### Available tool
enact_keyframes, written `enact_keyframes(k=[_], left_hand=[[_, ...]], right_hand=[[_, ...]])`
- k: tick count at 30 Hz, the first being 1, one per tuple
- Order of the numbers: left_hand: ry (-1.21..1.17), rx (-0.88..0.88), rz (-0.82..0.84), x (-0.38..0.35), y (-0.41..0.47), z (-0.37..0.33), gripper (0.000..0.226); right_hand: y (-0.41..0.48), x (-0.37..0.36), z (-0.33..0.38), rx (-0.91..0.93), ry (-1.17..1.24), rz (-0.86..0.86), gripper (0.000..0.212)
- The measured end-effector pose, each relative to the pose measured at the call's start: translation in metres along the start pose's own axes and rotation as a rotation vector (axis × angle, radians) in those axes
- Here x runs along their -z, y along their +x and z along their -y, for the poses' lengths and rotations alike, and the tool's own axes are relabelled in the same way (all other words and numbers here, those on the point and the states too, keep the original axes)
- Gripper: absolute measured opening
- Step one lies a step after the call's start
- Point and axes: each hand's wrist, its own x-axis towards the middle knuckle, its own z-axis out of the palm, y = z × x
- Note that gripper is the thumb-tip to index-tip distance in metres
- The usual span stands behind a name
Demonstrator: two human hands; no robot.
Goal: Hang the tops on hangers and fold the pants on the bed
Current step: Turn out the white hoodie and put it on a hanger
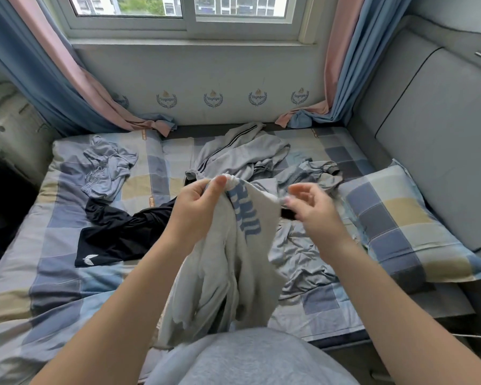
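The left hand (197,201) is raised over the bed (67,273) and grips a white garment (233,273) at its upper end, with the fingers and thumb curled tight round a bunch of the cloth. The white garment has big blue letters down one side and hangs from this hand in loose folds, its lower end close to the person's body. Whether it is a top or pants I cannot tell. The right hand (308,207) is just to the right of the white garment, at its upper edge, with the fingers half curled and the thumb near the forefinger. This hand is blurred, so I cannot tell if it really pinches the edge or only touches it. To the left of the white garment a black garment (114,237) with a small white logo lies crumpled on the sheet. Further left and behind it there are light grey shorts (106,170) in a heap. Right behind the white garment lie grey pants (233,154) with dark stripes along the side, not folded. To the right of the white garment a grey-blue garment (297,251) lies wrinkled. Further right is a checked pillow (400,218), well apart from the white garment.
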Motion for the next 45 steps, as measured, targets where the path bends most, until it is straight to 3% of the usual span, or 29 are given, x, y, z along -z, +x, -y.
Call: enact_keyframes(k=[2,4,8,11,13,15,16,20,24,27,30,33,35,36,39,41,43,45], left_hand=[[-0.062,0.023,-0.025,-0.005,0.001,-0.003,0.048],[-0.134,0.03,-0.047,-0.007,0.001,-0.006,0.05],[-0.271,0.04,-0.047,-0.011,-0.003,-0.012,0.058],[-0.33,0.051,-0.052,-0.015,-0.007,-0.013,0.043],[-0.344,0.06,-0.044,-0.013,-0.007,-0.014,0.035],[-0.329,0.081,-0.03,-0.007,-0.005,-0.016,0.029],[-0.321,0.093,-0.024,-0.002,-0.003,-0.017,0.027],[-0.182,0.178,0.009,0.016,0.006,-0.006,0.009],[-0.074,0.319,0.093,0.01,0.001,0.011,0.019],[0.066,0.412,0.298,-0.014,-0.014,0.03,0.025],[0.263,0.474,0.508,-0.04,-0.034,0.057,0.057],[0.185,0.415,0.574,-0.062,-0.046,0.095,0.09],[0.216,0.384,0.506,-0.066,-0.042,0.124,0.092],[0.242,0.371,0.443,-0.062,-0.037,0.132,0.082],[0.302,0.429,0.151,-0.032,-0.016,0.13,0.029],[0.272,0.473,-0.087,-0.006,-0.005,0.118,0.005],[0.199,0.462,-0.296,0.012,0.007,0.11,0.025],[0.08,0.431,-0.408,0.023,0.016,0.091,0.029]], right_hand=[[-0.013,-0.014,0.0,0.014,-0.013,0.168,0.009],[-0.024,-0.029,-0.004,0.032,-0.016,0.316,0.012],[-0.038,-0.058,-0.031,0.054,-0.13,0.489,0.05],[-0.035,-0.077,-0.056,-0.029,-0.179,0.417,0.063],[-0.029,-0.079,-0.067,-0.027,-0.256,0.35,0.044],[-0.022,-0.071,-0.064,0.004,-0.301,0.291,0.011],[-0.016,-0.066,-0.06,0.016,-0.296,0.252,0.008],[0.016,-0.045,-0.047,-0.096,-0.098,0.056,0.021],[0.041,-0.032,-0.03,-0.214,-0.114,-0.039,0.022],[0.039,-0.04,-0.022,-0.233,-0.12,-0.021,0.022],[0.034,-0.049,-0.005,-0.231,0.036,-0.071,0.025],[0.03,-0.05,0.016,-0.197,0.217,-0.115,0.029],[0.025,-0.048,0.027,-0.175,0.29,-0.144,0.024],[0.023,-0.046,0.031,-0.164,0.336,-0.157,0.023],[0.017,-0.037,0.037,-0.145,0.487,-0.199,0.023],[0.014,-0.028,0.033,-0.156,0.533,-0.231,0.019],[0.013,-0.019,0.02,-0.204,0.527,-0.255,0.011],[0.012,-0.013,0.0,-0.284,0.51,-0.236,0.009]])
